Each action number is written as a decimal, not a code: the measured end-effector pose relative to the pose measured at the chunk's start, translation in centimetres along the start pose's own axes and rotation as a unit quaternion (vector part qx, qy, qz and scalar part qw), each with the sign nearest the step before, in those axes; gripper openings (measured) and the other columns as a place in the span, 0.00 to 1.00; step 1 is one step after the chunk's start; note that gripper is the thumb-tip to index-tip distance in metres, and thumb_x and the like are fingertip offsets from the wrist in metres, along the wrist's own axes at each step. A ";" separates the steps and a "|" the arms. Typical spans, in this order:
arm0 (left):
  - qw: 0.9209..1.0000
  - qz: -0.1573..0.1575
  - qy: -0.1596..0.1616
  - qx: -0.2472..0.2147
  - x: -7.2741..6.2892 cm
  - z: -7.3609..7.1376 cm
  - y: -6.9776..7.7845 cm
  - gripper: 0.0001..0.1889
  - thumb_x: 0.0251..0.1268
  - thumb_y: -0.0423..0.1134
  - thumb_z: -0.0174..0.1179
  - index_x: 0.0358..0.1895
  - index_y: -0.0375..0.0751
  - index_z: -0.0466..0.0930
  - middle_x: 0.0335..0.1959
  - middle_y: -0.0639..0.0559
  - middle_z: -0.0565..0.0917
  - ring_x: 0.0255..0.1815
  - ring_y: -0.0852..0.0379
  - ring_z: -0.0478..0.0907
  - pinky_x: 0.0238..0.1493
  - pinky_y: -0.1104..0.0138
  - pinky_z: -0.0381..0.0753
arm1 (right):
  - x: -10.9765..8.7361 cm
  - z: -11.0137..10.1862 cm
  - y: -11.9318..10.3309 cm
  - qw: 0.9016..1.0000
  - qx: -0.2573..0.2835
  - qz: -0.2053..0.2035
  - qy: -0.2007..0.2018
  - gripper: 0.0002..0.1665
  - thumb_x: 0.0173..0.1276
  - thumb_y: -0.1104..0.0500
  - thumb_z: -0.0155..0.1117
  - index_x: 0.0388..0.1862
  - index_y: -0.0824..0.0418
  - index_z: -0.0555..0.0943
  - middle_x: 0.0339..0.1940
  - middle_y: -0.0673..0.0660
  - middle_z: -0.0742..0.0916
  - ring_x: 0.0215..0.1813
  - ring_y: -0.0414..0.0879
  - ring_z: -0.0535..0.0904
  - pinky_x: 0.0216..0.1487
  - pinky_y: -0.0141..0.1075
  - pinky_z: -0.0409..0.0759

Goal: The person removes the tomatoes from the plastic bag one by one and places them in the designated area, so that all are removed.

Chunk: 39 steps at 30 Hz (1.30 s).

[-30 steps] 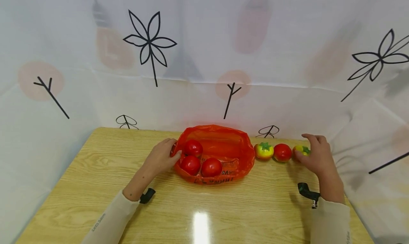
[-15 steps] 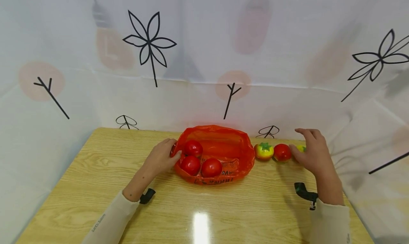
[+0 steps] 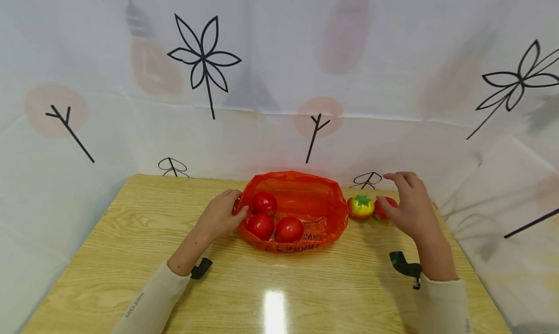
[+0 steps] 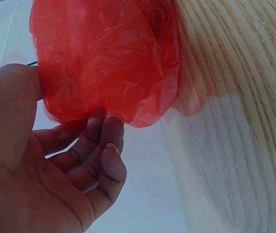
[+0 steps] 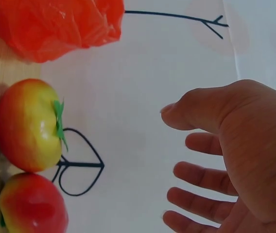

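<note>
A red plastic bag (image 3: 301, 193) stands with its mouth open upward, holding three red tomatoes, one of them the front tomato (image 3: 289, 229). My left hand (image 3: 220, 212) grips the bag's left rim between thumb and fingers. To the right of the bag sits a yellow-red tomato (image 3: 360, 208) with a green leafy top, and beside it a red tomato (image 5: 33, 206). Above these, my right hand (image 3: 412, 208) is spread and holds nothing; its thumb overlaps the red tomato in the head view. The third tomato of this row is hidden behind the right hand there.
The wooden table (image 3: 209, 295) ends at a white patterned cloth (image 3: 271, 140) close behind the bag. More cloth hangs along both sides. Black wrist mounts, such as the right mount (image 3: 403, 265), stick out under the forearms.
My right hand has moved left from the rightmost tomato to above the red one, now covering the rightmost from the head view. The left hand and bag have stayed in place.
</note>
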<state>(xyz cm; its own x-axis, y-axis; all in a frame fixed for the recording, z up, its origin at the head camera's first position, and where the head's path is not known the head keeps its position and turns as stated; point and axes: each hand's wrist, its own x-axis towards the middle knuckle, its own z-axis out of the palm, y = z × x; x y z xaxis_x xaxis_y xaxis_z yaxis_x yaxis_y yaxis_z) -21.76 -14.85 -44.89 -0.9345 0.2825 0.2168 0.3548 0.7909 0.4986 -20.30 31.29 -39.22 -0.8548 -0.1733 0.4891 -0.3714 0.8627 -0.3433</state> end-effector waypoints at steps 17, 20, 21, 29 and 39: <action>1.000 -0.002 -0.002 0.003 0.0 -0.2 0.1 0.16 0.72 0.42 0.65 0.55 0.36 0.82 0.43 0.47 0.83 0.39 0.51 0.78 0.41 0.59 0.84 | 0.6 1.3 -3.1 0.999 0.009 -0.044 -0.013 0.32 0.63 0.68 0.75 0.66 0.69 0.76 0.64 0.71 0.75 0.65 0.70 0.70 0.61 0.69 0.74; 1.000 -0.001 -0.002 0.004 0.0 -0.2 0.1 0.16 0.71 0.42 0.65 0.55 0.36 0.82 0.43 0.47 0.83 0.39 0.52 0.78 0.41 0.59 0.84 | 0.6 1.6 -3.4 0.998 0.013 -0.058 -0.008 0.31 0.63 0.68 0.74 0.65 0.69 0.76 0.63 0.70 0.75 0.64 0.69 0.71 0.60 0.68 0.75; 1.000 0.000 -0.002 0.003 0.0 -0.2 0.1 0.16 0.71 0.42 0.65 0.54 0.36 0.82 0.43 0.47 0.83 0.39 0.52 0.78 0.41 0.60 0.83 | 0.6 1.7 -3.5 0.998 0.014 -0.063 -0.007 0.31 0.63 0.68 0.75 0.64 0.69 0.76 0.63 0.70 0.76 0.64 0.69 0.71 0.59 0.67 0.76; 1.000 -0.003 -0.006 -0.002 0.1 -0.3 0.1 0.16 0.72 0.42 0.65 0.55 0.36 0.82 0.42 0.48 0.83 0.38 0.52 0.78 0.40 0.60 0.83 | 0.7 2.1 -4.6 0.998 0.003 -0.056 -0.025 0.31 0.64 0.65 0.76 0.65 0.66 0.77 0.64 0.68 0.76 0.64 0.67 0.72 0.59 0.65 0.78; 1.000 -0.010 -0.011 0.000 0.2 -0.3 0.1 0.16 0.72 0.41 0.65 0.56 0.36 0.81 0.43 0.48 0.83 0.39 0.52 0.78 0.41 0.60 0.84 | 0.7 2.9 -5.7 0.998 0.004 -0.040 -0.057 0.32 0.63 0.64 0.76 0.66 0.63 0.77 0.66 0.67 0.76 0.65 0.64 0.72 0.58 0.64 0.83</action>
<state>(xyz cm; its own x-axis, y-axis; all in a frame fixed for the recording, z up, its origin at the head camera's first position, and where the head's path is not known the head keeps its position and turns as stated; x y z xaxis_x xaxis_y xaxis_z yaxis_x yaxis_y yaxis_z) -21.86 -14.84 -44.54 -0.9419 0.2786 0.1878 0.3359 0.7966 0.5027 -19.83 24.94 -39.23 -0.8574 -0.2951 0.4217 -0.4429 0.8404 -0.3123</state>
